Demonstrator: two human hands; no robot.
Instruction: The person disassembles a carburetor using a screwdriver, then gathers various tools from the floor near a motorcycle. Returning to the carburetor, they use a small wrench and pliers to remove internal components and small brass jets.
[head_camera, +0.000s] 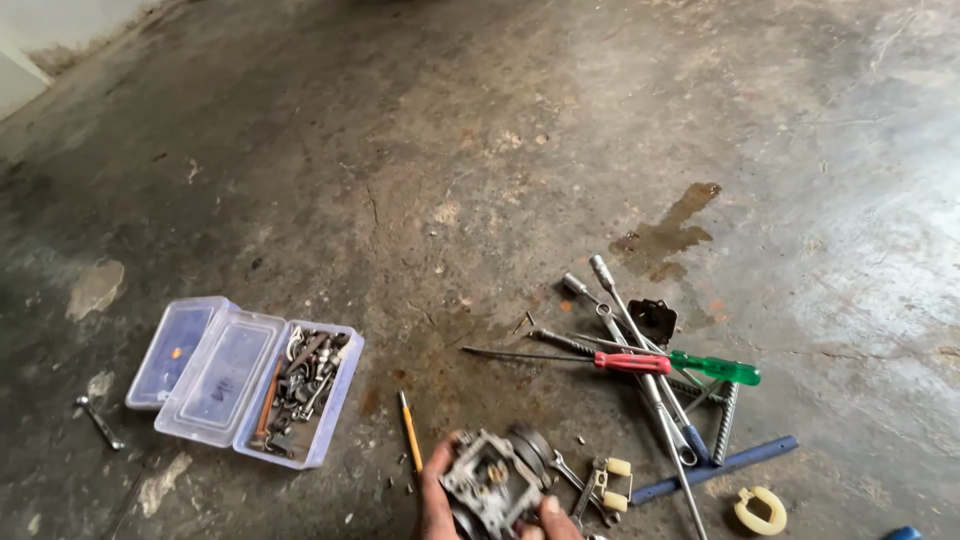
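Note:
A grey metal carburetor (490, 482) is held just above the concrete floor at the bottom edge of the view. My left hand (435, 500) grips its left side. Only the thumb of my right hand (550, 515) shows, pressed on the lower right corner; the rest of both hands is cut off by the frame. A thin yellow pencil-like tool (410, 432) lies on the floor just left of my left hand. Pliers with cream handles (606, 482) lie right of the carburetor.
An open clear plastic box (345, 375) of small metal parts sits at the left, its lid (205, 368) folded out. At the right lie a red screwdriver (630, 362), a green screwdriver (715, 368), long socket wrenches (640, 345), a blue bar (715, 468) and a cream ring (760, 510).

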